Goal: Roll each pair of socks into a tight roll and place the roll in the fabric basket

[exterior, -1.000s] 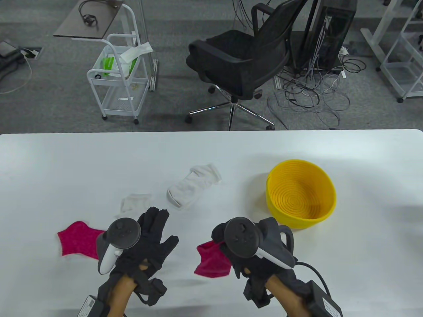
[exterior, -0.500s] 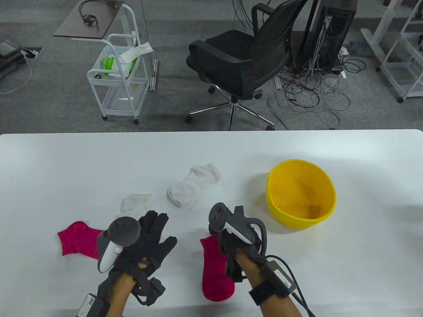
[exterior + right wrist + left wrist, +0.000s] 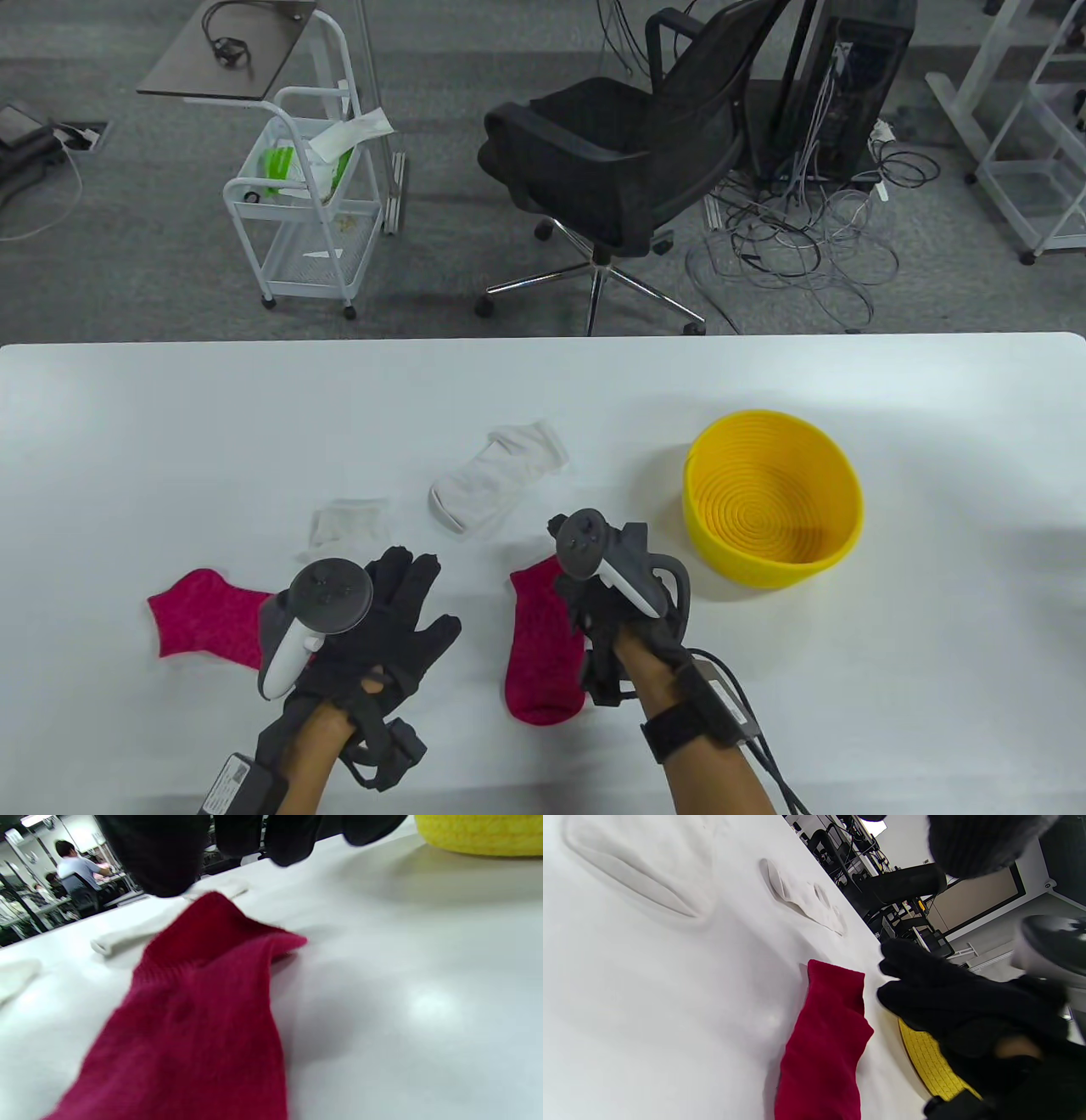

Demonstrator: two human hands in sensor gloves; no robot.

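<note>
One red sock (image 3: 541, 649) lies stretched out near the table's front edge, cuff pointing away from me. My right hand (image 3: 585, 604) sits at the cuff's right corner, fingers curled, and pinches it; in the right wrist view the cuff (image 3: 212, 906) peaks up under the thumb. The second red sock (image 3: 204, 622) lies flat at the left. Over its right end my left hand (image 3: 399, 607) is spread flat with straight fingers and holds nothing. The yellow basket (image 3: 764, 570) stands right of my right hand with nothing inside.
Two white socks lie behind the hands: a larger one (image 3: 499, 486) in the middle and a small one (image 3: 344, 519) to its left. A black office chair (image 3: 628, 161) and a white cart (image 3: 301, 212) stand beyond the table's far edge.
My right hand turned, laid the right red sock out lengthwise and drew it a little away from me. The left hand shifted slightly right.
</note>
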